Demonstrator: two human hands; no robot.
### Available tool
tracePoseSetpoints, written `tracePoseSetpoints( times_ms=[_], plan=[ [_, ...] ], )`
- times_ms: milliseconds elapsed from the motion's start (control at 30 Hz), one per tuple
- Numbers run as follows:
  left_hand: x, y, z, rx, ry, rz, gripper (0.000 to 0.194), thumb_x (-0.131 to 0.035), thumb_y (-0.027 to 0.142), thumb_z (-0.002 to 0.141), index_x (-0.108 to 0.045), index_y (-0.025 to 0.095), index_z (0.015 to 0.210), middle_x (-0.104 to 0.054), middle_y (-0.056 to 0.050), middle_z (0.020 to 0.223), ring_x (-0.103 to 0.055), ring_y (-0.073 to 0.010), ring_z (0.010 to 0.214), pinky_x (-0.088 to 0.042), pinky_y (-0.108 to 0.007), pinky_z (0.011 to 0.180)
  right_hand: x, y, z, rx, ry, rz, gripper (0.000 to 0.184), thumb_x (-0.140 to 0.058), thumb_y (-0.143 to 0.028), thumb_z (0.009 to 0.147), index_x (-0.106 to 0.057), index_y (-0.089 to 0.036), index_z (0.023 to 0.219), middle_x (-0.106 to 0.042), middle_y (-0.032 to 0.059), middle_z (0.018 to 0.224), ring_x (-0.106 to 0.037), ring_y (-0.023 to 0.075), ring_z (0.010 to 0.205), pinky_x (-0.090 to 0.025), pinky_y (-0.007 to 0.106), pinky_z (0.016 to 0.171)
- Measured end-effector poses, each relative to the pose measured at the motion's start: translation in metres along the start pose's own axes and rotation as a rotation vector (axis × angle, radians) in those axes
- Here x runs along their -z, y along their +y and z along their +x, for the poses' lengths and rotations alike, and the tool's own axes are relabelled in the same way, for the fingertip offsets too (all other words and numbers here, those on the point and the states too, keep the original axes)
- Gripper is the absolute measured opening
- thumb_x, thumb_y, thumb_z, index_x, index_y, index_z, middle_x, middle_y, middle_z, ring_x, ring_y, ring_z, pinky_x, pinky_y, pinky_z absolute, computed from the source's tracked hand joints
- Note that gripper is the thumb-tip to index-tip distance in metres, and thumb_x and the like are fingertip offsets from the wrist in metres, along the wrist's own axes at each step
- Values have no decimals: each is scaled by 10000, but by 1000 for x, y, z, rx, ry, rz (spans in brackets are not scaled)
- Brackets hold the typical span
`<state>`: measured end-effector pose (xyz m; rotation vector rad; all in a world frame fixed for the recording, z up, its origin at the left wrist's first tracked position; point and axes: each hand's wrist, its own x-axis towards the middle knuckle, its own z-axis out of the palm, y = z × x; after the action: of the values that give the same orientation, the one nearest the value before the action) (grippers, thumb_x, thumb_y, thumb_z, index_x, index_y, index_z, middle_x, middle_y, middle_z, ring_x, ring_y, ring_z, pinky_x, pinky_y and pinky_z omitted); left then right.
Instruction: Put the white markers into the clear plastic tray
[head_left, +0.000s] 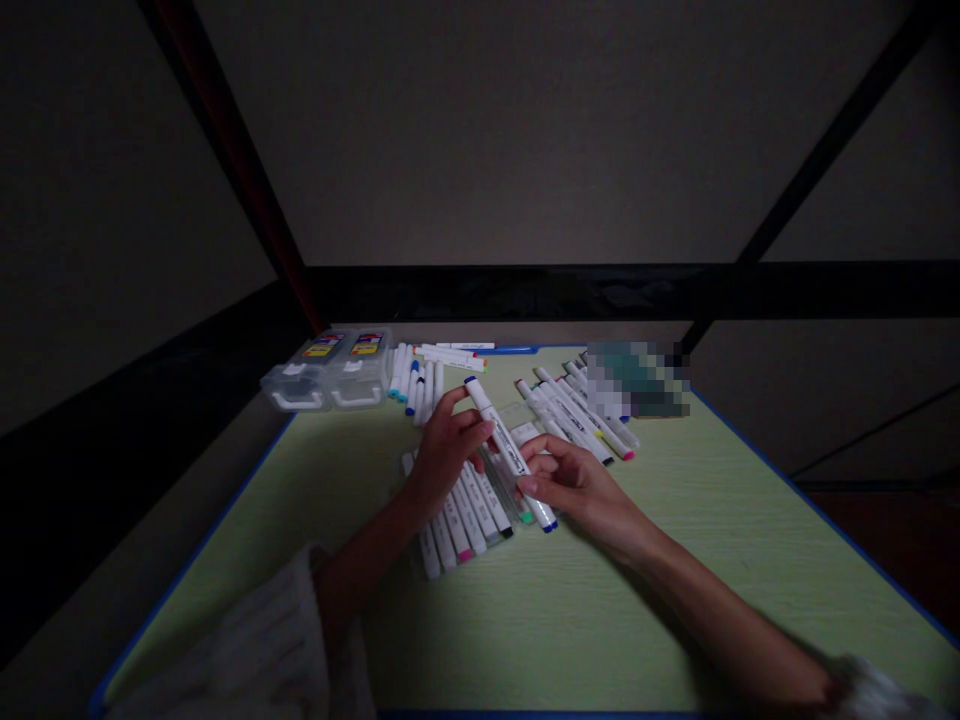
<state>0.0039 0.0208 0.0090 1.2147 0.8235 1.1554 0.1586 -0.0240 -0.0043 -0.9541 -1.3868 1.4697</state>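
Between both hands is a white marker [501, 440] with blue ends, tilted from upper left to lower right. My left hand [448, 445] grips its upper part, the fingers around the barrel. Near the lower end, my right hand [570, 485] pinches the same marker between thumb and fingers. Below my left hand lies a row of white markers [457, 520] in a clear tray, with pink and black ends among them. My left hand hides part of that row. A green-ended marker [526, 517] shows just under the held one.
Two clear plastic cases [360, 383] with white handles stand at the back left. Loose markers [424, 385] lie beside them. Another group of markers [574, 420] spreads at the right, next to a pixelated greenish object [637, 380]. The light green table [675, 560] has a blue edge.
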Motion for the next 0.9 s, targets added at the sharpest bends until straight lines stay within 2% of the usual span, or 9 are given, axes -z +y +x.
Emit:
tracePoseSetpoints(
  times_ms=[100, 200, 267, 400, 533, 600, 733, 900],
  plan=[
    [0, 0, -1, -13, 27, 4, 659, -607, 241, 650, -277, 176, 1217, -597, 30, 658, -534, -87, 507, -373, -128, 355, 0, -2, -2, 21, -9, -26, 339, -673, -367, 690, -493, -184, 911, -503, -57, 585, -421, 78, 510, -288, 224, 476],
    [1, 0, 0, -31, 41, 23, 681, -585, 234, 668, -232, 203, 1250, -586, 39, 640, -541, -88, 510, -376, -121, 362, 3, -7, -7, 124, -27, -210, 382, -632, -309, 742, -463, -186, 1062, -502, -55, 635, -431, 83, 554, -337, 224, 510],
    [2, 0, 1, -39, 48, 29, 655, -578, 237, 674, -249, 209, 1239, -578, 41, 633, -549, -93, 515, -381, -123, 367, 8, -11, -11, 173, -91, -373, 386, -592, -272, 779, -446, -191, 1127, -518, -41, 688, -447, 90, 602, -371, 226, 546],
    [5, -1, 4, -19, 63, 25, 621, -572, 224, 666, -275, 205, 1211, -582, 37, 637, -541, -89, 503, -393, -131, 378, 22, -16, -15, 225, -233, -609, 503, -617, -287, 763, -412, -200, 1214, -575, 14, 865, -495, 116, 702, -443, 259, 615],
    [7, -6, 6, -4, 52, 32, 623, -569, 223, 666, -261, 209, 1208, -602, 27, 665, -547, -90, 504, -410, -143, 392, 36, -13, -14, 361, -279, -852, 392, -555, -289, 817, -461, -204, 1189, -604, 37, 961, -534, 109, 698, -470, 278, 663],
    [8, -10, 7, 3, 46, 44, 620, -571, 226, 663, -259, 210, 1200, -603, 29, 663, -555, -97, 512, -406, -142, 387, 40, -9, -14, 458, -283, -930, 312, -523, -301, 839, -509, -188, 1131, -619, 46, 944, -557, 116, 716, -472, 276, 657],
    [8, -14, 8, 12, 15, 65, 615, -570, 236, 660, -245, 212, 1182, -599, 33, 661, -559, -106, 523, -382, -132, 354, 43, 1, -14, 639, -256, -1163, 313, -458, -309, 874, -512, -154, 1141, -632, 51, 817, -575, 151, 759, -463, 320, 686],
    [8, -15, 8, 15, -6, 102, 606, -565, 249, 660, -240, 213, 1171, -580, 40, 643, -558, -103, 510, -331, -111, 318, 44, 9, -16, 827, -186, -1377, 294, -418, -277, 891, -539, -122, 1110, -600, 25, 676, -557, 150, 662, -438, 342, 714]
  ],
)
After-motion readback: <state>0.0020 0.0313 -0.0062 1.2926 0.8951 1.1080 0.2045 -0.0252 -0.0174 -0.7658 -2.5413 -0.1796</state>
